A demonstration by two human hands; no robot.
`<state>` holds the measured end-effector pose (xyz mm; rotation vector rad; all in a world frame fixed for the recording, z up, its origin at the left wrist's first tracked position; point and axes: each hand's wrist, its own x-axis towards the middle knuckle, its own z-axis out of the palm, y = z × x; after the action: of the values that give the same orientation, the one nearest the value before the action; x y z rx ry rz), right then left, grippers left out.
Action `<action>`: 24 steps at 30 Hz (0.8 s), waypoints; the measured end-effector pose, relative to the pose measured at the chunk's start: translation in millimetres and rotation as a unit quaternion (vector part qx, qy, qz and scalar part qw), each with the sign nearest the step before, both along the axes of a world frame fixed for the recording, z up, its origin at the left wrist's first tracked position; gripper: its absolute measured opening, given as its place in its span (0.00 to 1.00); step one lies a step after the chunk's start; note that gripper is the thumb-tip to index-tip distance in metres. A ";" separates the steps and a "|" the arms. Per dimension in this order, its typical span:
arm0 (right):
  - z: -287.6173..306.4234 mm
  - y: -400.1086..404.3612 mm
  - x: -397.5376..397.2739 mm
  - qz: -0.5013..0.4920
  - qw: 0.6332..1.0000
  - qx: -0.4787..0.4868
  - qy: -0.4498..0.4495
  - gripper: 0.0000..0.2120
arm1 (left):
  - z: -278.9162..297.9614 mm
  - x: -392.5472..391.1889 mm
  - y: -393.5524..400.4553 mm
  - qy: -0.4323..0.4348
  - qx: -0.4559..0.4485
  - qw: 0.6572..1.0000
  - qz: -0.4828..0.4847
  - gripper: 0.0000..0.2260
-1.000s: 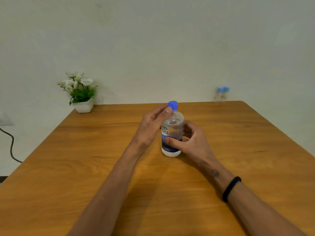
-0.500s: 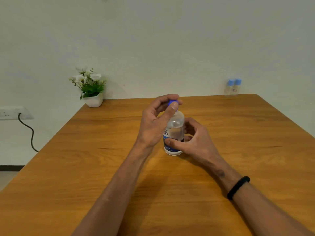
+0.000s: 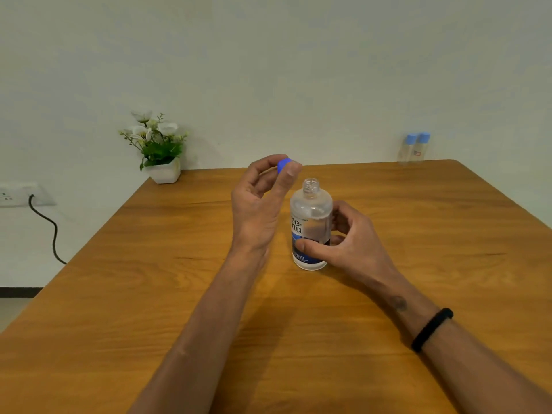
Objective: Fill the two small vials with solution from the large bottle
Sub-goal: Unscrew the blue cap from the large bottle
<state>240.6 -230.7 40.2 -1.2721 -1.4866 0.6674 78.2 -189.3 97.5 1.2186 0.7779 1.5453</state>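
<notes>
We see the large bottle (image 3: 310,225) standing upright near the middle of the wooden table (image 3: 149,309), a clear plastic cylinder with rounded shoulders and a short threaded neck that stands uncapped. Its label is white above and dark blue below; only the letters "re-nu" read clearly, the finer print is too small. The upper part looks clear, and we cannot tell the liquid level with certainty.

Our right hand (image 3: 349,243) grasps the lower half of the bottle, thumb across the front of the blue label, the other fingers curled round the far side and mostly hidden behind the plastic. A black band (image 3: 432,329) circles that wrist.

Our left hand (image 3: 257,201) is raised just left of the neck, apart from it, pinching the small round blue cap (image 3: 283,165) between thumb and curled fingers; only a sliver of the cap shows, the rest is covered by the fingertips.

The two small vials (image 3: 414,147) stand side by side at the far right corner of the table by the wall, clear with light blue caps, touching or nearly so; their contents cannot be made out at that distance.

The tabletop is smooth, warm brown, with visible grain and a rounded far corner. At the far left corner sits a white pot (image 3: 165,173) of white flowers. A black cable (image 3: 49,225) hangs from a wall socket (image 3: 12,194) cut off at the left edge
</notes>
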 end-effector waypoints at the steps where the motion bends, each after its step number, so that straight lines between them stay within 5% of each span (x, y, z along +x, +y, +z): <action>1: 0.4 -0.2 0.0 0.000 1.000 -0.002 -0.004 0.30 | 0.4 -4.2 2.6 0.004 -0.016 1.000 0.013 0.17; 8: 2.2 -3.5 -4.9 -0.011 1.000 0.005 -0.010 0.29 | -20.1 -52.8 18.4 0.206 -0.174 0.962 0.044 0.23; 11: 3.6 -5.4 -12.2 -0.006 1.000 0.002 -0.010 0.28 | -30.0 -85.6 16.2 0.347 -0.203 0.914 0.048 0.29; 15: 3.9 -3.5 -32.1 0.009 1.000 -0.001 -0.012 0.32 | -27.3 -123.0 11.6 0.519 -0.194 0.832 0.025 0.21; 19: 1.8 3.1 -60.1 0.018 1.000 -0.002 -0.013 0.36 | -31.3 -141.6 13.4 0.550 -0.177 0.816 0.005 0.15; 24: -1.0 9.6 -88.7 0.021 1.000 -0.004 -0.002 0.37 | -40.2 -149.0 15.2 0.508 -0.156 0.847 -0.006 0.12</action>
<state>151.9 -221.1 39.2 -1.2526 -1.5185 0.6984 -70.8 -174.2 57.3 1.7585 1.6079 0.6040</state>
